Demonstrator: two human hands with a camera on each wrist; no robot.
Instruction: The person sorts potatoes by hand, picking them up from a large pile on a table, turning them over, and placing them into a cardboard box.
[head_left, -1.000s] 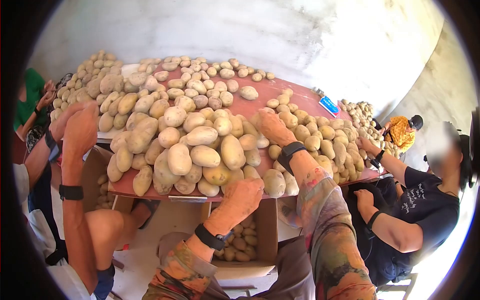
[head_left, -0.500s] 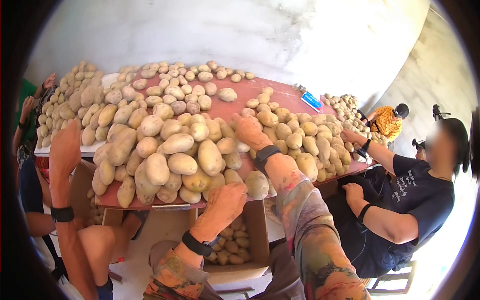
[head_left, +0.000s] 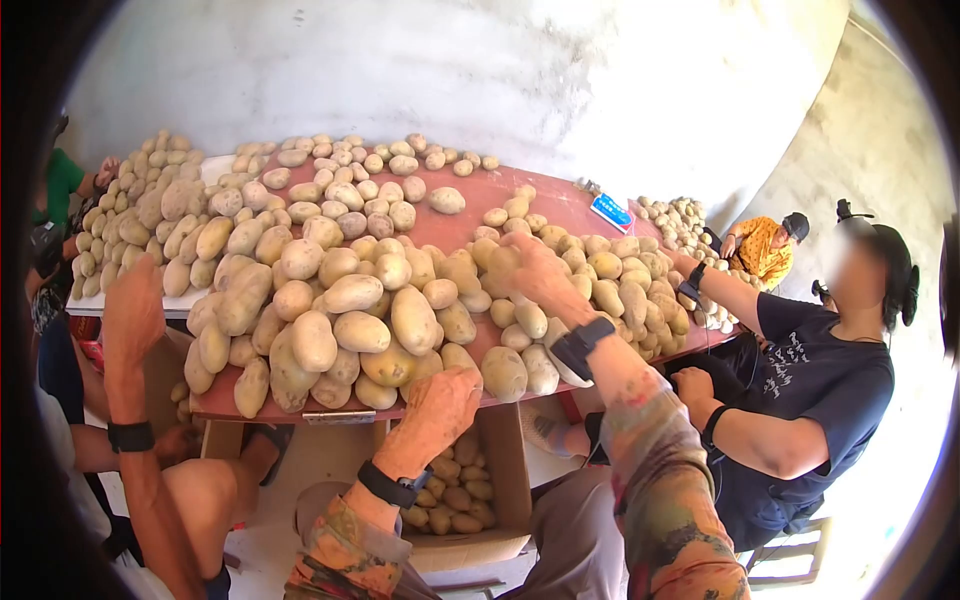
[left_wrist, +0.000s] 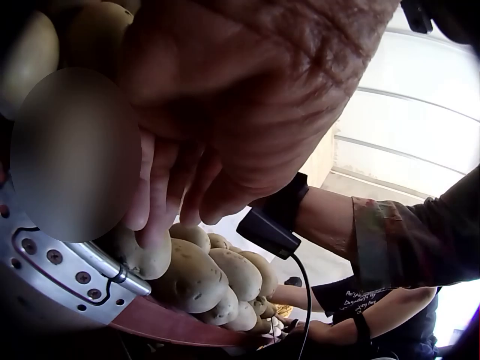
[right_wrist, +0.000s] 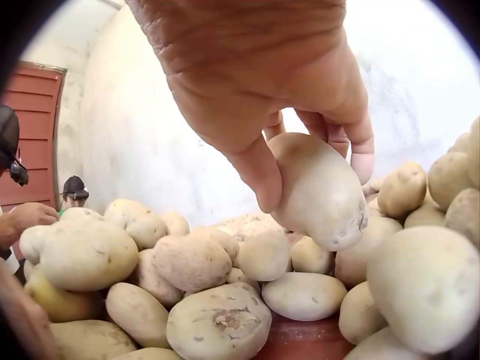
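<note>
My right hand is over the right half of the potato heap. In the right wrist view it pinches a pale potato between thumb and fingertips, just above the other potatoes. One below has a scabby brown patch. My left hand is at the table's front edge, beside the nearest potatoes. The left wrist view has its fingers hanging loosely bent, fingertips right at a potato; a blurred oval hides part of that area.
The red table carries several potato piles. Below its front edge stands a cardboard box of potatoes. A neighbour's forearm rises at left; a person in a dark shirt reaches in from the right. A blue-and-white packet lies near the wall.
My right hand has shifted rightward over the heap, uncovering potatoes at the front edge. The left hand stays at the table edge. The head view has turned slightly.
</note>
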